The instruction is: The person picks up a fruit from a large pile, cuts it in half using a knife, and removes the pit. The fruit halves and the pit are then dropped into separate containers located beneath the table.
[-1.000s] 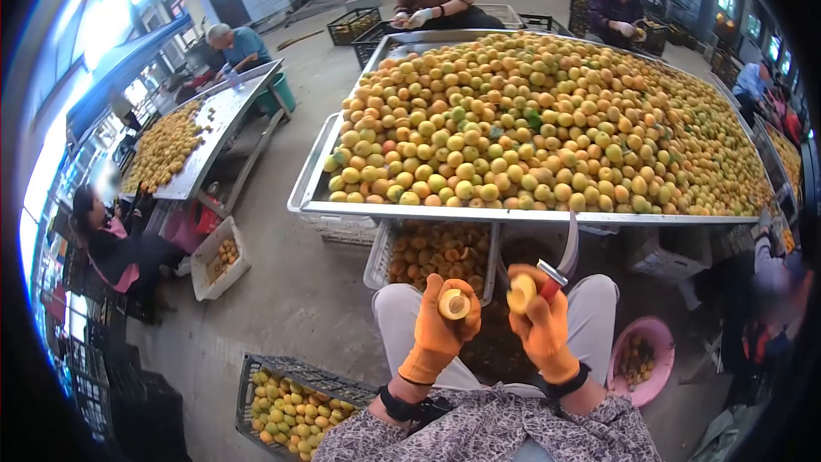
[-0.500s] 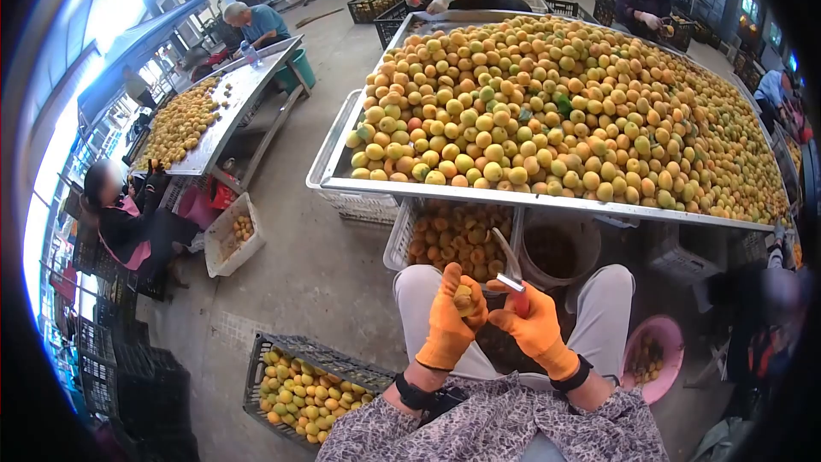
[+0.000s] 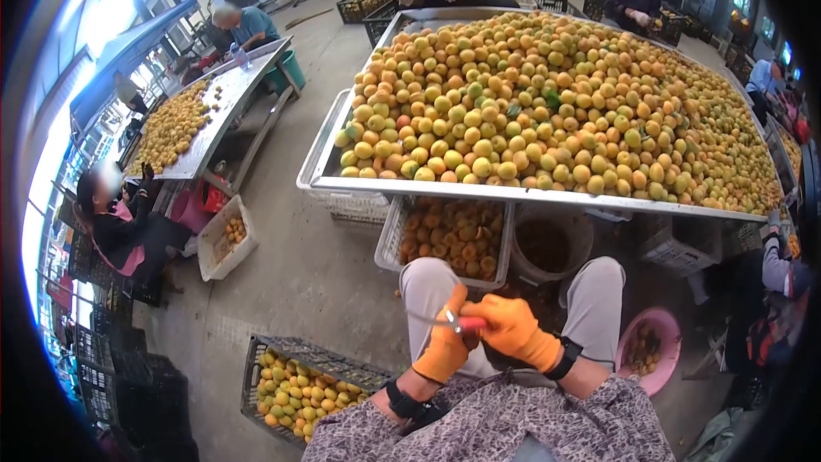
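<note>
My left hand [image 3: 444, 344], in an orange glove, is closed with its thumb raised; the apricot in it is mostly hidden now. In the same orange glove, my right hand [image 3: 520, 334] grips the red handle [image 3: 472, 323] of a curved knife. Its thin metal blade [image 3: 424, 318] crosses in front of my left fingers and points left. The hands meet above my lap. Beyond my knees, a white crate [image 3: 389, 244] holds apricots that look cut open. Above it, whole apricots [image 3: 513, 111] are heaped on a metal-rimmed table [image 3: 530, 193].
A black crate [image 3: 321, 358] of apricots stands by my left side, and a pink basin [image 3: 670, 351] with some fruit on my right. A bucket [image 3: 569, 269] sits under the table edge. Several people work around this table and another table [image 3: 224, 111] at left.
My right hand has swung the knife from pointing up to lying leftward across my left hand. The apricot visible in my left hand is now mostly covered. The view has shifted slightly.
</note>
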{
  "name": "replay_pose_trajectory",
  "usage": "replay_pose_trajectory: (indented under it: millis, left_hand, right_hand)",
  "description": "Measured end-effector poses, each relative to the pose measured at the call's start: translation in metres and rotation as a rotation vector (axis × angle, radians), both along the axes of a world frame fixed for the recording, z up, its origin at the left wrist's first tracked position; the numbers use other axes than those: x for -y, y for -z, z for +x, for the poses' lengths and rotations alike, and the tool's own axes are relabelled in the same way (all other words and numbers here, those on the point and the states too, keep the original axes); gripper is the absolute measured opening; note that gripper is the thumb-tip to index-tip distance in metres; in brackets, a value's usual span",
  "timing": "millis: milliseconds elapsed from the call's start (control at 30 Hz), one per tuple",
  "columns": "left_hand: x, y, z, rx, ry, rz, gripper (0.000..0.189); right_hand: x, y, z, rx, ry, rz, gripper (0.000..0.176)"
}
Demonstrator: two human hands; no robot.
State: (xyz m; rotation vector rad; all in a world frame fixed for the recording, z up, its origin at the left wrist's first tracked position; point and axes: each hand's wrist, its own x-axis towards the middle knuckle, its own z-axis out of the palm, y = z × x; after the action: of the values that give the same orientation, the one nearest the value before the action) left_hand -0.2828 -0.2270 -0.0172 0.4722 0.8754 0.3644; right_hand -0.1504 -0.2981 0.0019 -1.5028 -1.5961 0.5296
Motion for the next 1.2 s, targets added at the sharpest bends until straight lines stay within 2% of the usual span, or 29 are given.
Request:
replay_pose_trajectory:
  millis: [67, 133, 200, 233, 300, 333, 400, 433, 467, 533, 567, 600, 667, 733, 767, 800, 867, 933, 967, 1067, 1133, 1167, 1200]
  left_hand:
    - [0.003, -0.015, 0.006, -0.061, 0.013, -0.005, 0.043]
    - [0.005, -0.012, 0.015, -0.089, 0.006, -0.063, 0.040]
    - [0.002, 0.004, 0.019, -0.091, 0.067, -0.128, 0.040]
    - [0.004, 0.004, 0.023, -0.118, 0.085, -0.070, 0.039]
    - [0.002, -0.005, 0.029, -0.107, 0.149, 0.033, 0.037]
    - [-0.001, -0.006, 0.035, -0.106, 0.158, 0.047, 0.037]
    - [-0.005, -0.007, 0.051, -0.092, 0.226, 0.026, 0.049]
    - [-0.002, -0.016, 0.054, -0.116, 0.230, 0.223, 0.048]
    - [-0.006, -0.017, 0.057, -0.117, 0.238, 0.234, 0.048]
    - [-0.022, -0.013, 0.064, -0.074, 0.286, 0.078, 0.047]
    - [-0.038, -0.006, 0.066, -0.039, 0.295, 0.111, 0.048]
    - [-0.048, -0.018, 0.067, -0.023, 0.259, 0.286, 0.048]
    - [-0.084, -0.009, 0.074, -0.240, 0.203, 0.668, 0.039]
    - [-0.117, 0.000, 0.081, -0.676, 0.181, 1.489, 0.027]
    - [-0.128, -0.002, 0.088, -0.921, 0.050, 1.815, 0.027]
    - [-0.140, -0.017, 0.098, -0.905, 0.002, 1.831, 0.029]
    - [-0.164, -0.038, 0.125, -0.731, 0.046, 1.706, 0.028]
    - [-0.187, -0.041, 0.161, -0.469, 0.104, 1.539, 0.024]
    - [-0.202, -0.031, 0.180, -0.416, 0.069, 1.694, 0.017]
    - [-0.241, 0.000, 0.234, -0.460, 0.275, 1.726, 0.019]
    - [-0.250, 0.010, 0.263, -0.632, 0.436, 1.911, 0.023]
    - [-0.250, 0.010, 0.273, -0.818, 0.628, 1.977, 0.026]
    - [-0.248, 0.011, 0.283, -0.961, 0.713, 2.044, 0.028]
  right_hand:
    - [0.007, 0.013, -0.002, 0.163, 0.027, 0.047, 0.037]
    - [0.012, 0.021, -0.003, 0.136, 0.081, 0.056, 0.036]
    - [0.012, 0.032, -0.002, -0.142, 0.166, 0.134, 0.022]
    - [0.011, 0.031, 0.001, -0.141, 0.176, 0.148, 0.022]
    - [0.011, 0.026, 0.008, -0.421, 0.247, -0.077, 0.008]
    - [0.009, 0.026, 0.013, -0.422, 0.254, -0.061, 0.008]
    - [0.009, 0.025, 0.022, -0.841, 0.241, -0.127, 0.012]
    - [0.009, 0.024, 0.027, -0.775, 0.237, -0.091, 0.013]
    - [0.013, 0.021, 0.035, -0.777, 0.241, -0.078, 0.013]
    - [0.025, 0.013, 0.054, -1.326, 0.241, -0.282, 0.012]
    - [0.031, 0.013, 0.061, -1.335, 0.224, -0.230, 0.015]
    - [0.036, 0.011, 0.063, -1.339, 0.223, -0.221, 0.015]
    - [0.045, 0.008, 0.065, -0.800, 0.389, -0.056, 0.013]
    - [0.064, 0.014, 0.066, -0.563, 0.509, -0.128, 0.015]
    - [0.071, 0.016, 0.062, -0.553, 0.551, -0.133, 0.016]
    - [0.077, 0.013, 0.059, -0.544, 0.594, -0.140, 0.016]
    - [0.089, -0.005, 0.053, -0.751, 0.569, -0.271, 0.018]
    - [0.089, -0.032, 0.047, -0.768, 0.560, -0.296, 0.018]
    - [0.090, -0.033, 0.047, -0.732, 0.544, -0.311, 0.019]
    - [0.094, -0.038, 0.056, -0.718, 0.532, -0.417, 0.020]
    - [0.104, -0.016, 0.057, -0.918, 0.545, -0.179, 0.012]
    - [0.105, -0.007, 0.058, -1.009, 0.578, -0.144, 0.016]
    - [0.105, -0.008, 0.065, -1.012, 0.591, -0.133, 0.016]
